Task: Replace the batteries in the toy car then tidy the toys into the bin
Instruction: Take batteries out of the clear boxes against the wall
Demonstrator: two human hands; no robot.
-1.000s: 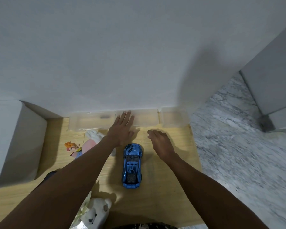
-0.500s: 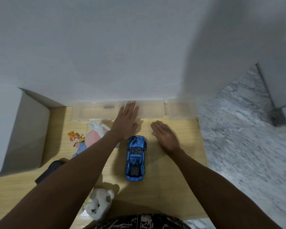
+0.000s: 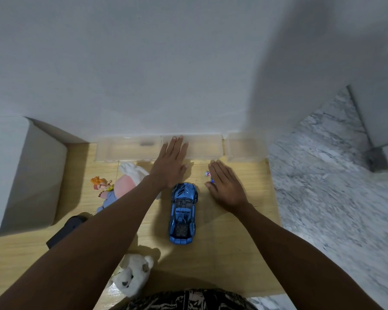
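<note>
Centrally, a shiny blue toy car sits upright on the wooden tabletop, nose toward the wall. Its front lies between two hands. Left hand reaches flat, fingers straight, over a clear plastic bin. Right hand rests palm down with relaxed fingers, holding nothing, touching a small battery. Plush toys and a doll lie left; a white plush bear sits nearer.

wall: plain white wall, soft shadows on the right
floor: grey-veined marble floor
desk: light wood desk against the wall
</note>
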